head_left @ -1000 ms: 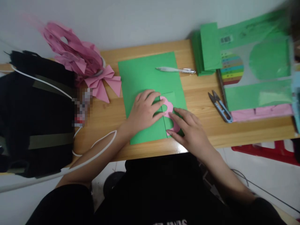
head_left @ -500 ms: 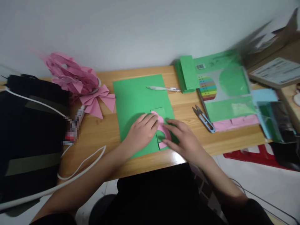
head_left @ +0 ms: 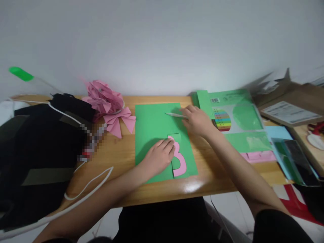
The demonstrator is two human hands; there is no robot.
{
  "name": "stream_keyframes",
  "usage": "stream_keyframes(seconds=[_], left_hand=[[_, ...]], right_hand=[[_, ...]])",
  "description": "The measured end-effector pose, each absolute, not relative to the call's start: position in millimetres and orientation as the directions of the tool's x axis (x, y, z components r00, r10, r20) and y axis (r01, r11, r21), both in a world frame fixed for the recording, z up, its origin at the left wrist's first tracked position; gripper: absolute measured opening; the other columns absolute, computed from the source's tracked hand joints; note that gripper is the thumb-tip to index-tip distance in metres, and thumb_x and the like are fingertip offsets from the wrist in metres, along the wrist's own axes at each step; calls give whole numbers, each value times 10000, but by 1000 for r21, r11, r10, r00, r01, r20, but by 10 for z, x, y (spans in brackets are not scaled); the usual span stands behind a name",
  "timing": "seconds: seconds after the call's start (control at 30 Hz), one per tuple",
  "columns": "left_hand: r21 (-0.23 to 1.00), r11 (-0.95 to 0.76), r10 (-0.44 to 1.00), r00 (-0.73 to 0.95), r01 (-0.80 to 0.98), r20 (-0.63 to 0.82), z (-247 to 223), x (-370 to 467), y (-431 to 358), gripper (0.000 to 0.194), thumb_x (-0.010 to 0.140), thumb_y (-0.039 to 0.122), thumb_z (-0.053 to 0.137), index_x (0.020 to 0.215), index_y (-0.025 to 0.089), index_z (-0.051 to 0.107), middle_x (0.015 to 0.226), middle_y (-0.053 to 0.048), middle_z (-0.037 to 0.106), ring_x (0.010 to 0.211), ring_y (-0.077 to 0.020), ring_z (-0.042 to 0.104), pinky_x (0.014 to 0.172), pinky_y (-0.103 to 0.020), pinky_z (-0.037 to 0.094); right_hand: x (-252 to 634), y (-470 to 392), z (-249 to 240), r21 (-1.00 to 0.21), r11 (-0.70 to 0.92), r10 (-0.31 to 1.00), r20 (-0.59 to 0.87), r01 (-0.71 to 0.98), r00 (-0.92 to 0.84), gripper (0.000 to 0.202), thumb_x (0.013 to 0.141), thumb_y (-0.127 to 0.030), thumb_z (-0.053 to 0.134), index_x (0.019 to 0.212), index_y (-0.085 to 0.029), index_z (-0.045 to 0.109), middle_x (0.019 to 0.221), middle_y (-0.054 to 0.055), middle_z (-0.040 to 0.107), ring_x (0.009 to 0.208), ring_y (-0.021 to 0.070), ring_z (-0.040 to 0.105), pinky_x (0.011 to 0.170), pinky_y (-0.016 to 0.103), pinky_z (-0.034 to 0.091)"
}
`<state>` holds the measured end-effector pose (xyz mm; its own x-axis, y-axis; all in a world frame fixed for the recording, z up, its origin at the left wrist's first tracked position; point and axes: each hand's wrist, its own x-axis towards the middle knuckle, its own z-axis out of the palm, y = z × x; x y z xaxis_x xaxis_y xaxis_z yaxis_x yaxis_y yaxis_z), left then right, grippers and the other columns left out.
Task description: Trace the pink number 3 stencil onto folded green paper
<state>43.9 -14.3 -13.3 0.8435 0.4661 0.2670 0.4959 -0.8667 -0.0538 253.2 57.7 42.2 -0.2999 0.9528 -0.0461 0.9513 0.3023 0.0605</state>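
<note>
My left hand (head_left: 159,155) lies flat with its fingers stretched, pressing the upper left edge of a pink paper cutout (head_left: 181,165). The cutout has a curved outline like a figure 3. Beneath it is a small green paper piece (head_left: 176,136), on top of a large green sheet (head_left: 152,125). Farther back, my right hand (head_left: 198,120) has its fingers closed round the right end of a pen (head_left: 174,115). The tip of the pen points left over the sheet; its other end is hidden by the hand.
A pink paper bow (head_left: 120,121) and crumpled pink paper (head_left: 103,98) lie left, beside a black bag (head_left: 48,152) and white cable (head_left: 88,182). To the right are folded green paper (head_left: 204,101), a paper pack (head_left: 248,143) and a cardboard box (head_left: 291,101).
My right hand has left the cutout, moved up and closed on the pen. My left hand remains on the cutout. The view has tilted up, and my right arm now hides the thread snips.
</note>
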Motion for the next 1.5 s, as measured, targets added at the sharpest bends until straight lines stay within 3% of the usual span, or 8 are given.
stream_keyframes(seconds=[0.23,0.37,0.43,0.57,0.73,0.97,1.1,1.5], left_hand=[[-77,-861,482,854,504,198,-54,462,-161,253,966,152,498,1157,60,635,1252,-160,668,1223,-255,600,993,-358,464],[-58,-862,485,853,503,192,-51,445,-165,253,970,162,496,1156,64,637,1272,-159,659,1242,-260,589,994,-354,465],[-48,-860,490,850,507,193,-68,438,-162,258,981,170,473,1157,71,634,1283,-167,653,1250,-258,585,992,-359,467],[-41,-857,488,833,514,261,-96,426,-155,248,983,177,457,1127,83,637,1285,-172,654,1227,-254,604,966,-353,474],[-15,-856,481,806,517,346,-90,421,-153,251,972,164,449,1104,72,641,1234,-175,683,1186,-259,633,991,-354,450],[50,-849,500,770,525,397,-88,440,-154,269,971,141,412,1081,53,641,1210,-176,697,1175,-256,645,1010,-355,452],[85,-844,516,760,529,394,-73,453,-156,310,973,126,368,1070,45,651,1199,-185,700,1147,-269,661,963,-349,488],[132,-832,544,746,539,384,-67,462,-164,301,972,120,386,1067,46,662,1190,-181,704,1158,-263,656,969,-342,507]], right_hand=[[2395,842,466,-14,421,904,-71,907,-421,501,884,-62,404,1344,-177,568,1040,136,696,898,233,621,769,340,414],[2550,625,695,-730,380,925,301,568,-231,307,835,-193,535,1095,-244,689,879,48,667,746,154,584,685,298,450],[2555,495,723,-976,183,977,166,122,-133,233,815,-270,569,1020,-256,678,785,4,652,633,133,574,593,287,455],[2390,314,443,-993,70,982,52,97,-181,216,774,-419,712,796,-217,638,615,-31,572,532,111,516,506,258,414],[2239,270,-18,-983,40,994,21,177,-105,517,931,-645,399,897,-211,677,630,-11,576,522,108,495,478,250,401],[2236,191,-71,-942,63,991,99,329,95,352,915,-381,482,668,-201,655,520,-25,562,448,94,474,458,245,387],[2187,160,-51,-903,6,990,66,429,124,173,722,-186,488,636,-206,636,501,-42,576,416,96,480,434,241,385],[2154,170,-19,-868,40,992,93,494,82,216,678,-171,445,527,-209,594,475,-32,578,429,97,506,426,217,386]])
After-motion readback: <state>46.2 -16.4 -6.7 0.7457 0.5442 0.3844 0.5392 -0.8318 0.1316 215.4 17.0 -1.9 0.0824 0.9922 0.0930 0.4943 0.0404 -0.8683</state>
